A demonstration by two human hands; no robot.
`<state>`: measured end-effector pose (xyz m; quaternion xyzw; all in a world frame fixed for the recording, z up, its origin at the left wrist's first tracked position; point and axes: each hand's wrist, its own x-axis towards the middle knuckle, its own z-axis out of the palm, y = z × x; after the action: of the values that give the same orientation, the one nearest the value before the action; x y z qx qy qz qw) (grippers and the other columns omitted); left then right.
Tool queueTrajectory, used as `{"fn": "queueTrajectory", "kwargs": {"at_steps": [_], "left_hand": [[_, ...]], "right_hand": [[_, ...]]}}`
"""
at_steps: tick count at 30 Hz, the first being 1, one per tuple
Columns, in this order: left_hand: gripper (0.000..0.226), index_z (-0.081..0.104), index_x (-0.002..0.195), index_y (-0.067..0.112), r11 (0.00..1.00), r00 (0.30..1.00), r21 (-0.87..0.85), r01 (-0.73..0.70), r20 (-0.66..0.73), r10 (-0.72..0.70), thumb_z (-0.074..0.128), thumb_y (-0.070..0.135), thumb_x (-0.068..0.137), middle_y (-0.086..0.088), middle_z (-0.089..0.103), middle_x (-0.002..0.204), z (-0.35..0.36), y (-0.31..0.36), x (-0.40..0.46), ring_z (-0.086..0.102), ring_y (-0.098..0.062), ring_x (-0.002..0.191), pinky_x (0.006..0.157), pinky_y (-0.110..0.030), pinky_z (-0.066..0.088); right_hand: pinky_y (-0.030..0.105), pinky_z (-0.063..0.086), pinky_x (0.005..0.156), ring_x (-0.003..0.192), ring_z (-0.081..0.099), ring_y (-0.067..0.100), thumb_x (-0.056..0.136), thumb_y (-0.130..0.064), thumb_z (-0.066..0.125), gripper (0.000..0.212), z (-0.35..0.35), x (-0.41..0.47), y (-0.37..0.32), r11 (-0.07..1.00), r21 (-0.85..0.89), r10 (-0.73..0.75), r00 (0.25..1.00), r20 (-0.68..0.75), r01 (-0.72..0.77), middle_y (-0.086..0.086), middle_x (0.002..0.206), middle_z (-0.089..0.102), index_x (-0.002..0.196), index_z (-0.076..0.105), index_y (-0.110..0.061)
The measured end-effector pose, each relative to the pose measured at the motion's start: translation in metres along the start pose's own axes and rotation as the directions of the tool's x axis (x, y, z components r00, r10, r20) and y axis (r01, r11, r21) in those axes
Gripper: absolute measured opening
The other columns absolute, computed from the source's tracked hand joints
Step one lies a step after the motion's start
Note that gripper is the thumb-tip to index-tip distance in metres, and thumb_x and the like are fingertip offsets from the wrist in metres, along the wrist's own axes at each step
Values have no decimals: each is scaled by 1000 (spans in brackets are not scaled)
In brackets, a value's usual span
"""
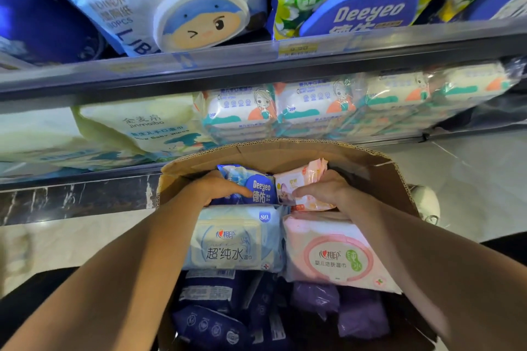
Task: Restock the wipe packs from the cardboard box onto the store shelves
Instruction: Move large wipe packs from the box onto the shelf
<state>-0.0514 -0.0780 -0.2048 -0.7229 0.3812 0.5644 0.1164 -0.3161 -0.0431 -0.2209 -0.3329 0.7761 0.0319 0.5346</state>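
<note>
- Reaching into the open cardboard box point(379, 174), the left hand point(219, 188) curls its fingers round a blue Deeyeo pack point(256, 185) at the far end of the box, thumb lying across the pack's front.
- The right hand point(325, 189) pinches a small pink pack point(302, 179) just beside the blue one, fingers curled over its top edge and thumb on its face.
- Both gripped packs are soft, crinkled plastic pouches standing tilted on edge, their printed faces turned toward the camera; the blue one carries a darker rounded lid panel with white lettering.
- Nearer the camera, a pale blue pack point(236, 239) and a pale pink pack point(336, 253) lie flat side by side, touching, lids up; each is a plump rectangle whose long axis runs left to right, with a moulded flip lid at its middle.
- Below them sit dark blue packs point(211, 328) and purple packs point(336, 308), jumbled and glossy.
- The box is brown corrugated card, its far flap upright with a ragged edge.
- Behind it, metal store shelves point(256, 65) with a price strip hold more wipe packs: bundled white baby wipes point(313, 105) on the lower level, larger blue and white bags above.
</note>
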Motion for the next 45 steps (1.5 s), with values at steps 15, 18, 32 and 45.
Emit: {"fn": "queueTrajectory", "kwargs": {"at_steps": [15,18,32,45], "left_hand": [[53,76,93,21,927,915,-29,-375,-174,364,100,34,48,5,77,92,-37,22,-174,72,-14,87,83,-34,59],[50,77,94,20,888,869,-56,-456,-243,430,98,34,51,6,78,92,-40,18,-215,72,-12,87,82,-30,58],[31,75,91,17,608,645,-253,-752,-474,600,93,20,65,9,77,74,-43,24,-358,71,-4,64,52,-17,51],[28,72,96,13,327,410,-246,-912,-572,711,87,19,73,2,73,67,-78,105,-453,55,-6,48,44,-18,43]], "right_hand": [[27,56,73,82,68,14,62,-26,92,40,-92,-168,1,964,67,-245,957,-153,257,2,96,73,96,72,-15],[29,56,73,84,68,17,65,-26,90,38,-107,-211,8,941,118,-292,935,-201,319,4,94,72,95,71,-13],[16,49,59,84,70,9,64,-21,94,43,-173,-364,13,676,252,-530,694,-488,693,-4,92,75,100,71,-16],[33,59,78,85,76,19,64,-16,92,47,-235,-427,4,363,422,-506,556,-660,831,2,95,78,107,73,-10]]}}
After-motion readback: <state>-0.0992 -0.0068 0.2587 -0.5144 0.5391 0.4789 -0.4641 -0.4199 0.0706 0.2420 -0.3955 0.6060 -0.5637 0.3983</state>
